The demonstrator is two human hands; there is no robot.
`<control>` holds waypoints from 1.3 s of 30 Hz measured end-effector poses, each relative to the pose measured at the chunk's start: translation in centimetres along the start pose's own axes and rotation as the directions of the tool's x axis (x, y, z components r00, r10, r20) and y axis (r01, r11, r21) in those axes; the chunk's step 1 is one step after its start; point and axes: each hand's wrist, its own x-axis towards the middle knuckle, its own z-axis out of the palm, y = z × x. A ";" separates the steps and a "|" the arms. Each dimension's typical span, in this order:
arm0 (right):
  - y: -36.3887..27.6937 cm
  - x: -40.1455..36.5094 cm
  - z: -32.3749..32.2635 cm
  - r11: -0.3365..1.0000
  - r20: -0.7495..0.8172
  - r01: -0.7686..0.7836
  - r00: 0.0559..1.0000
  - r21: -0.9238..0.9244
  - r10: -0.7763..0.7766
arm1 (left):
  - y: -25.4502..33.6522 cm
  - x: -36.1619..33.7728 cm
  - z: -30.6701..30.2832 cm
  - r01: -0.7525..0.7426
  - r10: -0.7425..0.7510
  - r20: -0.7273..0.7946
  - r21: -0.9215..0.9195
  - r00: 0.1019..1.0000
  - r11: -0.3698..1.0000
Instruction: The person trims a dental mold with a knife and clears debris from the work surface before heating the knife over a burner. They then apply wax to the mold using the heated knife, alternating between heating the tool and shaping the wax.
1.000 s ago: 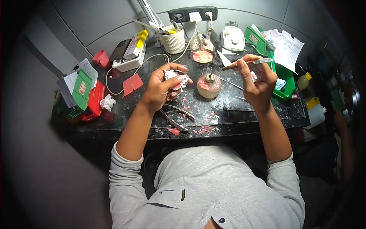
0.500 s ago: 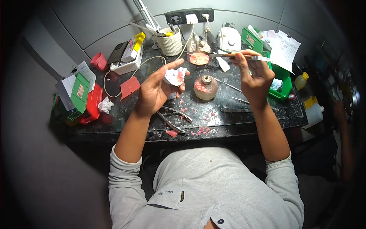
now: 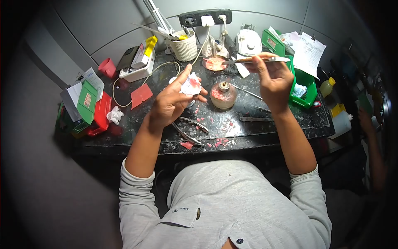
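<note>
My left hand (image 3: 172, 101) is closed around a white, rough-edged lump with a pink patch (image 3: 191, 84); whether it is plaster or crumpled tissue I cannot make out. In my right hand (image 3: 275, 81) a wax knife (image 3: 248, 60) lies nearly level, its blade pointing left. That blade's tip is at a small dish of pink wax (image 3: 215, 63); contact is hard to judge. Between my hands stands a glass spirit lamp (image 3: 223, 96), with no flame that I can see. Below my left hand lie curved metal pliers (image 3: 188, 132).
Pink wax sheet (image 3: 141, 95) and crumpled tissue (image 3: 115, 115) lie left. Thin metal tools (image 3: 256, 119) and pink scraps (image 3: 222, 142) are on the black table. Green bins (image 3: 304, 97), a white basket (image 3: 183, 47) and a cable (image 3: 159, 66) surround the area. Another person's arm (image 3: 369, 128) shows far right.
My left hand has turned, with its fingers now further over the white lump. The wax knife has shifted slightly left and its blade tip is nearer the wax dish.
</note>
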 end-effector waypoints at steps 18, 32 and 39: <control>-3.1 -2.2 -0.2 0.968 0.149 0.249 0.958 -0.012 -0.245 | -0.3 0.4 2.3 0.074 0.014 -0.167 0.508 0.986 0.858; -2.4 -2.8 1.1 0.930 0.147 0.361 0.926 -0.073 -0.348 | -0.8 0.5 2.2 -0.001 0.094 -0.131 0.578 0.987 0.816; -2.1 -2.8 1.1 0.927 0.146 0.364 0.926 -0.091 -0.349 | -0.5 0.5 2.6 -0.018 0.108 -0.112 0.605 0.988 0.796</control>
